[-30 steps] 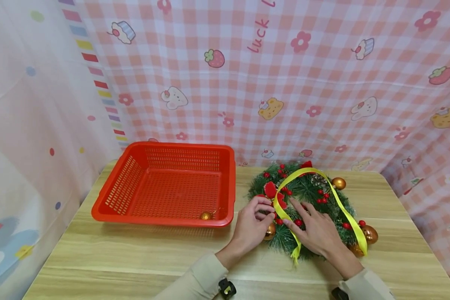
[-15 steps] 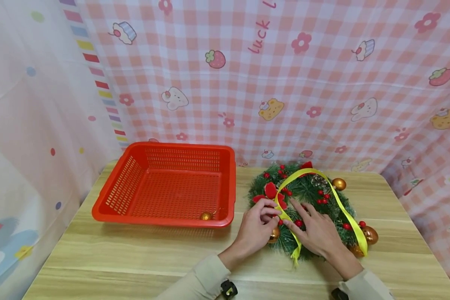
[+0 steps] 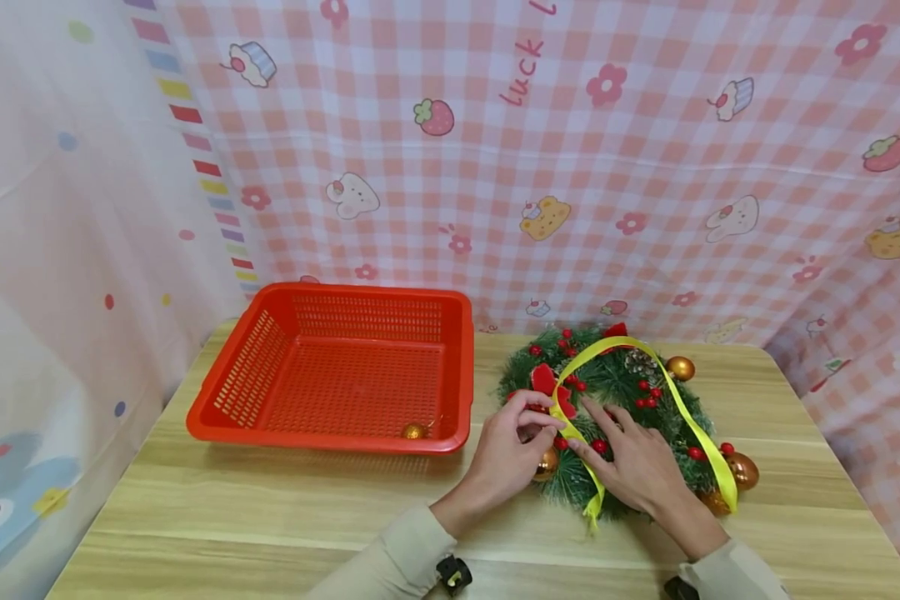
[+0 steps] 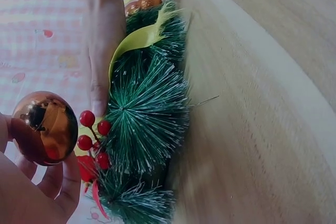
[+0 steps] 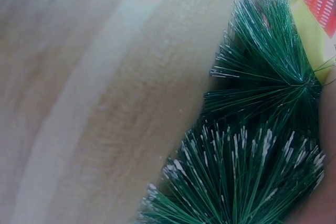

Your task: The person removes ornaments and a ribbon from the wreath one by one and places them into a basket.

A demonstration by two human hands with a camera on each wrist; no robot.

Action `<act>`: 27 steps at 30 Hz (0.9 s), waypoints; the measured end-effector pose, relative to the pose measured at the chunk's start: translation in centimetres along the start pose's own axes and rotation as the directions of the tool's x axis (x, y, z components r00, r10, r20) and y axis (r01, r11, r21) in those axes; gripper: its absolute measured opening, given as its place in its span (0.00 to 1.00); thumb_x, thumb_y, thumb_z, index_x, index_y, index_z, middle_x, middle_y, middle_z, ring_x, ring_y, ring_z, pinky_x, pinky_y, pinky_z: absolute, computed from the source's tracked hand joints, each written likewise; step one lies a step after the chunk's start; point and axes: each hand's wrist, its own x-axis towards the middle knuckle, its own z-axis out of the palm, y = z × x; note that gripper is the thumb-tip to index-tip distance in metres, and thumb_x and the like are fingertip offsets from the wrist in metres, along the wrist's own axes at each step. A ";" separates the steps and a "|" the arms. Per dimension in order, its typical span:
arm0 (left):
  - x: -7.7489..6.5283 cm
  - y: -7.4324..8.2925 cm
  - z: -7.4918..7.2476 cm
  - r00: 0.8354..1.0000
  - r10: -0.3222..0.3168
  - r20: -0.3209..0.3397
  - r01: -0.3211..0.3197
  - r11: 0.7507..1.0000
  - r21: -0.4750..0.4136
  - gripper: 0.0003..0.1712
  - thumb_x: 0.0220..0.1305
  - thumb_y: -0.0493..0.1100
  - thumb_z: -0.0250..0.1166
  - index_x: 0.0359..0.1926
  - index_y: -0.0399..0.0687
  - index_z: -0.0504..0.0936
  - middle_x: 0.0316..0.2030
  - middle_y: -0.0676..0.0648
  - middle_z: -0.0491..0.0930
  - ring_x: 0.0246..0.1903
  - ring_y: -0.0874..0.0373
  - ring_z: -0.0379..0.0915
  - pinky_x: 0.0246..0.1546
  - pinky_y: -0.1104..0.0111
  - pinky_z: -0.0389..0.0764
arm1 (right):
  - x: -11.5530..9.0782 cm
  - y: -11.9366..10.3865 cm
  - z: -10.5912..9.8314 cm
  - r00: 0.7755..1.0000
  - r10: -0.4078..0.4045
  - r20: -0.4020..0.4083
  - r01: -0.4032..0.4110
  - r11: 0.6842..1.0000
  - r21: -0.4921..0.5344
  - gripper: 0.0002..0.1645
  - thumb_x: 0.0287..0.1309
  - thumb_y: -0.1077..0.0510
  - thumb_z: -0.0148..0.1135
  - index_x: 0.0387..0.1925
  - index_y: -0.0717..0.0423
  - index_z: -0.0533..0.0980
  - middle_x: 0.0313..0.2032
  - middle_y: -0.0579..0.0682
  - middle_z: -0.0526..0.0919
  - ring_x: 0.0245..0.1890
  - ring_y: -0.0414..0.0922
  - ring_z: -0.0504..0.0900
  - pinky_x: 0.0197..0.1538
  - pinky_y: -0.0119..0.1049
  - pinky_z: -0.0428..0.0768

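A green artificial Christmas wreath (image 3: 562, 487), dressed with red berries, red bows and a pine cone, lies on the table's right half. My left hand (image 3: 498, 454) is at its left side, fingers and thumb curled about a shiny copper-gold Christmas ball (image 4: 48, 129); the fingertips lie close to the yellow ribbon (image 3: 690, 421). Where the thumb meets the ball is partly hidden. My right hand (image 3: 633, 458) rests on the wreath's near side with fingers extended, its thumb beside the ribbon. The ribbon arches over the wreath, and its frayed end hangs at the front.
A red plastic basket (image 3: 330, 440) stands to the left with a small gold ball (image 3: 413, 431) inside. More gold balls, one at the wreath's back right (image 3: 680, 367) and others at its lower right, sit around the edge. A checked cloth (image 3: 420, 208) hangs behind the wooden table (image 3: 292, 517).
My left hand has shifted slightly right and then slightly back, with the Christmas ball moving along with it. The right hand stays in place on the wreath.
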 end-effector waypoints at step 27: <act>0.3 2.8 -5.2 0.995 -0.006 -0.104 0.007 1.000 0.007 0.15 0.68 0.37 0.62 0.54 0.53 0.76 0.41 0.48 0.88 0.30 0.60 0.80 0.32 0.72 0.78 | 0.0 0.2 0.2 1.000 0.007 0.016 -0.007 1.000 0.023 0.42 0.67 0.31 0.50 0.74 0.45 0.60 0.62 0.65 0.71 0.46 0.62 0.82 0.48 0.64 0.74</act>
